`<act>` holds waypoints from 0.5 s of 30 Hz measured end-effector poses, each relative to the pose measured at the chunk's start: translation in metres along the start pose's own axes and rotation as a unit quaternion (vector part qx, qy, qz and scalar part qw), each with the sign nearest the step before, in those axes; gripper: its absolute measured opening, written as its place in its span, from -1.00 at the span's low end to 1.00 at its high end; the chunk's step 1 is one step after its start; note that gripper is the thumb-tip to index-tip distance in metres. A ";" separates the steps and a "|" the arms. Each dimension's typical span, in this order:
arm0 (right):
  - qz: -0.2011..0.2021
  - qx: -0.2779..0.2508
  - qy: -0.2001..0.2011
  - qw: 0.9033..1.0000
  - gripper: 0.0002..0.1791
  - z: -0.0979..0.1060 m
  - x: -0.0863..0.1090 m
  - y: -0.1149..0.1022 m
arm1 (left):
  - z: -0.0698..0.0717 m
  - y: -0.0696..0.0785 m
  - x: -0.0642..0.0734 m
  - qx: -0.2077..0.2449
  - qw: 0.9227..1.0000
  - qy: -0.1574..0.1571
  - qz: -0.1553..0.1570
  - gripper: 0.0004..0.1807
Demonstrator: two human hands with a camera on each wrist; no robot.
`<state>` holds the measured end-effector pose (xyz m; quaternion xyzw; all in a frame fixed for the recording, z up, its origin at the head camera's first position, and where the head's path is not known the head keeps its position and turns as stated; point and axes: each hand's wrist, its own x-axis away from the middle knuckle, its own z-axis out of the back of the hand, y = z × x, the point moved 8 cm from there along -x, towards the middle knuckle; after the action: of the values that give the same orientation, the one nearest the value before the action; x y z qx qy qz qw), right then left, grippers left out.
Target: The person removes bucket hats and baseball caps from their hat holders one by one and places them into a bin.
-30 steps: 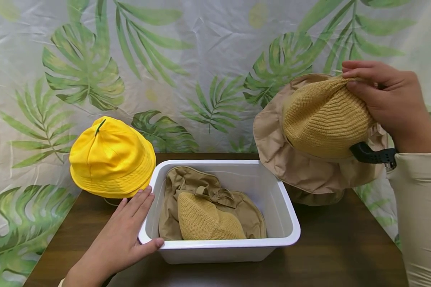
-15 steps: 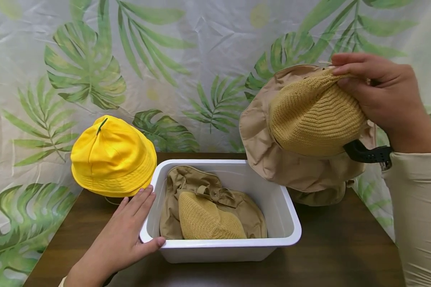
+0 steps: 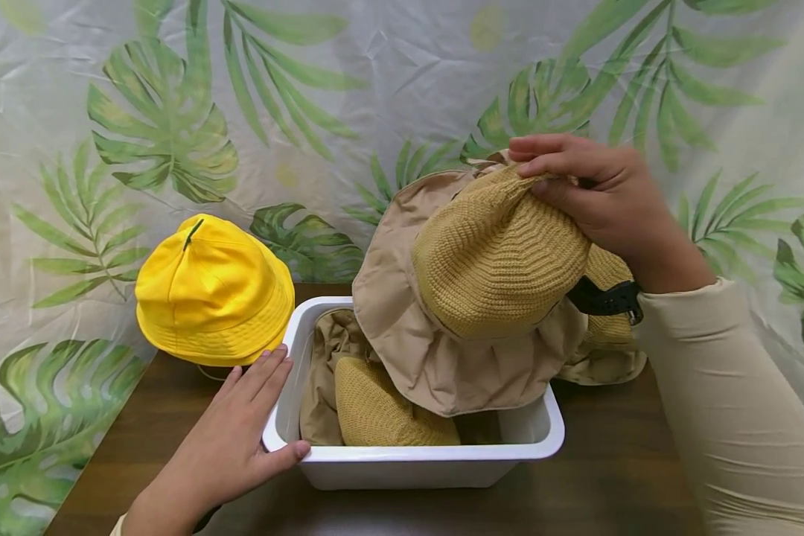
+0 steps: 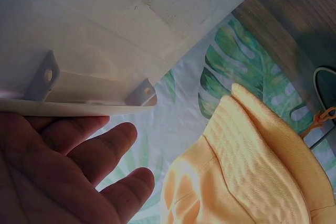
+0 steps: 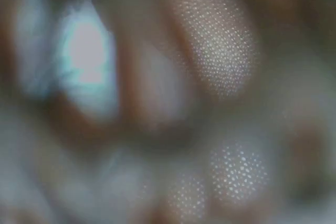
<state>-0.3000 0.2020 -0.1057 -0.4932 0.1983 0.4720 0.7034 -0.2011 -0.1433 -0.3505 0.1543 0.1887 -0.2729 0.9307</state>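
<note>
My right hand point(image 3: 603, 193) pinches the crown of a sun hat point(image 3: 502, 260) with a mustard knit crown and a wide, wavy beige brim. The hat hangs tilted over the right half of a white plastic bin point(image 3: 509, 452), its brim overlapping the bin's back rim in the head view. Inside the bin lies another hat point(image 3: 388, 409) with a mustard crown and khaki brim, partly hidden behind the held one. My left hand point(image 3: 231, 432) rests at the bin's left front corner, fingers extended along the outside and thumb on the front rim. The right wrist view is a blur of mesh-like fabric.
A yellow bucket hat point(image 3: 214, 298) with a green stem stands left of the bin, a thin cord point(image 4: 320, 93) beside it. Right of the bin sits a further mustard-and-khaki hat point(image 3: 610, 327), partly hidden. A leaf-print cloth point(image 3: 388, 89) hangs behind the dark wooden table point(image 3: 616, 461).
My right hand has carried the sun hat leftward from the right side to over the bin, uncovering the hat behind it. The left hand stays at the bin's corner.
</note>
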 end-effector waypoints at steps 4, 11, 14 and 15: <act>0.010 0.014 -0.043 0.999 -0.78 -0.024 -0.005 -0.005 | 0.000 0.001 0.000 0.000 1.000 -0.002 0.000 0.04; 0.047 -0.032 -0.081 0.995 -0.82 -0.058 -0.011 -0.013 | 0.002 0.001 0.000 -0.002 1.000 0.007 -0.007 0.04; 0.053 -0.044 -0.097 0.993 -0.82 -0.072 -0.011 -0.011 | 0.002 0.002 0.000 -0.004 1.000 0.008 -0.008 0.05; 0.050 -0.044 -0.105 0.992 -0.81 -0.076 -0.011 -0.009 | 0.002 0.002 0.000 -0.004 1.000 0.007 -0.008 0.05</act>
<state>-0.2830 0.1291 -0.1265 -0.4614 0.1268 0.5635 0.6734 -0.1999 -0.1425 -0.3484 0.1514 0.1976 -0.2785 0.9276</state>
